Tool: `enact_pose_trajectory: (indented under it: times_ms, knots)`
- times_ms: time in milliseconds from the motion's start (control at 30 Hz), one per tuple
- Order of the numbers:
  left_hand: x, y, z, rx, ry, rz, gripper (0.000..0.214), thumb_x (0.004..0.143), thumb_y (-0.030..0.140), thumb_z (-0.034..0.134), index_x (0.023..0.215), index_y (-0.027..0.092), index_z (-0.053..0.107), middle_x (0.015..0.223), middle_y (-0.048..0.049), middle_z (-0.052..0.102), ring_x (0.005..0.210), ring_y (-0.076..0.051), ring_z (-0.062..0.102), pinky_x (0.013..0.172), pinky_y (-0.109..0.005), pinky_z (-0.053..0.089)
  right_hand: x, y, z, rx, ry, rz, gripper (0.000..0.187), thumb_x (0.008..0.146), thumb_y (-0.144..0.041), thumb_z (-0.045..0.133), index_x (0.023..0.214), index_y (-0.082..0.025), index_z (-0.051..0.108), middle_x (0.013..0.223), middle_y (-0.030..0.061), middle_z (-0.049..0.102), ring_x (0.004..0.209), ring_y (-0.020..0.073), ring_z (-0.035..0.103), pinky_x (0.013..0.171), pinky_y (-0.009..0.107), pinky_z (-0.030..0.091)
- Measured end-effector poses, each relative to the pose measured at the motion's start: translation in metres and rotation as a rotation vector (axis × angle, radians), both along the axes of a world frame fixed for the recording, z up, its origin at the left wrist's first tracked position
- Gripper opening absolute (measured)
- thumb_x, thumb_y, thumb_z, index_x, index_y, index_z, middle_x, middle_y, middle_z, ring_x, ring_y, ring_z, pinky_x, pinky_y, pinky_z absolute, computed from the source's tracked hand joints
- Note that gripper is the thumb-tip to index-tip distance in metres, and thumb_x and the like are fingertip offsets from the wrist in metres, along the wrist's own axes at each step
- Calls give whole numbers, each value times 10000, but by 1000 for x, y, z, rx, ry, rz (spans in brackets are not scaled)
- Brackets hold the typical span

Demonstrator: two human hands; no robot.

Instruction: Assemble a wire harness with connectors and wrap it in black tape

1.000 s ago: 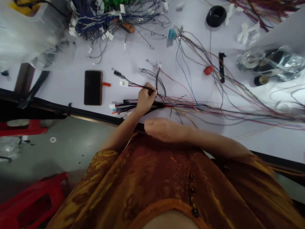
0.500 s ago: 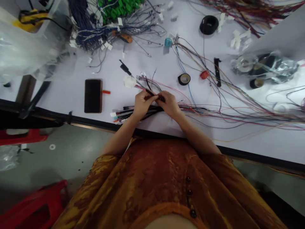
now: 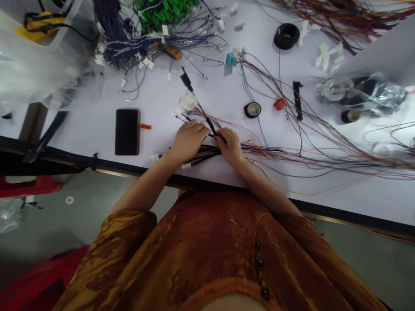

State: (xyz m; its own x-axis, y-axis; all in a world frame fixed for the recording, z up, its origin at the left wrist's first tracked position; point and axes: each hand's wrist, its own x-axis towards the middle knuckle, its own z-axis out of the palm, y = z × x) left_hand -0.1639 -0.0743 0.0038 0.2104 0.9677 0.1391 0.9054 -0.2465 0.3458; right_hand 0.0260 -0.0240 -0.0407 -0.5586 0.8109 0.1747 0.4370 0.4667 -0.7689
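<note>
A black-wrapped wire bundle (image 3: 210,125) slants between my hands, with a white connector (image 3: 188,100) and a black connector (image 3: 186,81) at its far end. My right hand (image 3: 231,146) is closed round the bundle's near part, thumb and fingers pressed together. Beside it, my left hand (image 3: 190,140) has its fingers bent in a pinch on a short thin black strip at the bundle; whether this is tape or wire I cannot tell. Under both hands lie more black-sleeved wires (image 3: 207,154), partly hidden by the left hand and wrist.
A phone (image 3: 127,131) and an orange-red piece (image 3: 145,126) lie left. Tape rolls (image 3: 252,109), a teal connector (image 3: 231,59), a red connector (image 3: 279,103) and long loose wires (image 3: 324,157) spread right. Green-tipped wires (image 3: 165,15) and an orange-handled tool (image 3: 171,52) lie beyond.
My left hand has moved left and turned palm down. The bundle has swung steeper, its connectors shifting right and away from me. My right hand has moved only slightly.
</note>
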Motion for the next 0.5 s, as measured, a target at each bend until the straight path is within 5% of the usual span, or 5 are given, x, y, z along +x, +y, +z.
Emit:
enact_pose_trajectory:
  times_ms: [167,300,400,500]
  knots:
    - [-8,-5,-1,-16,170,-3,161,959,195,537,856,200,661,914,-127,682,983,-334,603,848,-468,440,-7,-2,1,25,-216,4,293,1009,-263,428,1177,-202,660,1440,126,592,1430,272,448,1211,512,270]
    - [-13,-17,-18,-65,190,23,201,946,139,482,906,195,671,940,-145,678,957,-337,606,825,-478,451,-14,-3,6,-8,-358,-124,373,992,-255,455,1328,-184,598,1631,165,361,1545,351,254,1216,648,172]
    - [-16,-23,-26,-58,161,77,202,956,154,470,974,194,667,1098,-159,680,1030,-346,601,843,-484,464,-12,-5,9,20,-337,-119,354,981,-250,482,1305,-199,614,1583,152,426,1496,332,325,1210,613,210]
    - [-14,-25,-23,-11,87,204,199,945,137,475,984,203,659,1125,-150,679,1036,-336,602,858,-477,470,-6,-9,12,104,-311,-53,267,989,-238,490,1160,-214,694,1313,105,632,1257,277,516,1135,487,329]
